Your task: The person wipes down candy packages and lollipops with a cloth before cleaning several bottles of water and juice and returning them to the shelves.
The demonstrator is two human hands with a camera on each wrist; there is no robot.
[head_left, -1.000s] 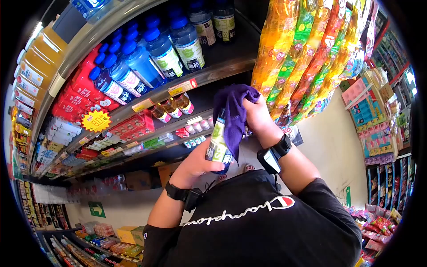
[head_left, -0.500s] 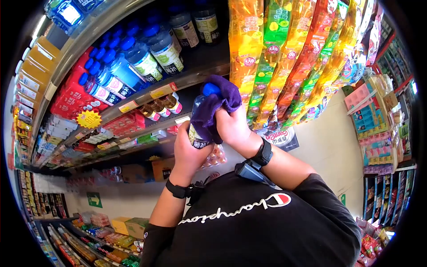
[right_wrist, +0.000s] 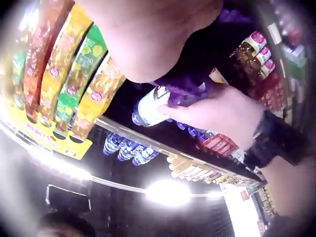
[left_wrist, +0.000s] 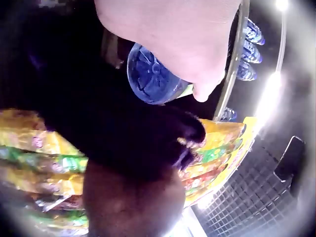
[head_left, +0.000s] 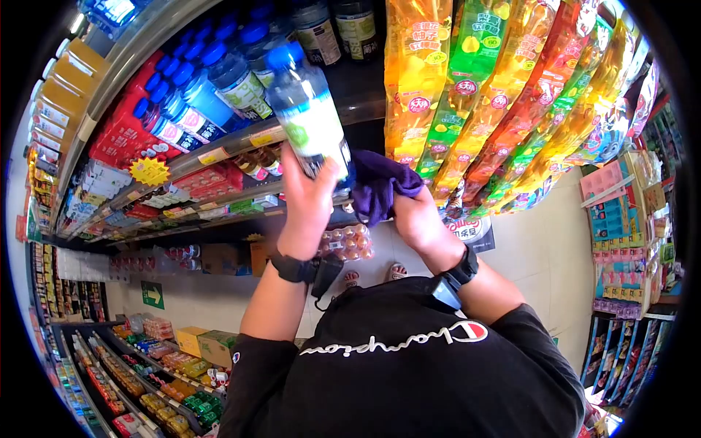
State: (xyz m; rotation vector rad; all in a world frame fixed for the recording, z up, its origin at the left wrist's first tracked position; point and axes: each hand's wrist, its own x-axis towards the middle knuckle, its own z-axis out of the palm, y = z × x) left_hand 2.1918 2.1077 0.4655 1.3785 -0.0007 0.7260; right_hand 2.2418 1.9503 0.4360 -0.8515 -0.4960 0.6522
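The head view looks down on the bottle point(head_left: 312, 120) and shelf point(head_left: 365, 112); both wrist views — much closer — peer up from below toward ceiling lights point(right_wrist: 168, 191), all three sharing the bottle.

Shelf point(head_left: 369, 111) beyond the left hand point(head_left: 310, 193), blue-capped bottles point(head_left: 244, 95) on it, red packs point(head_left: 120, 124) farther left of that hand, lower shelf point(head_left: 175, 212) with small bottles point(head_left: 257, 163) and red boxes point(head_left: 208, 185), floor point(head_left: 522, 255) below the right hand point(head_left: 421, 223), feet point(head_left: 396, 271) on it

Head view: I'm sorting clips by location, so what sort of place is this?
Probably a shop or supermarket: blue-capped bottles in rows on a shelf, colourful packets hanging beside them, and a yellow starburst tag.
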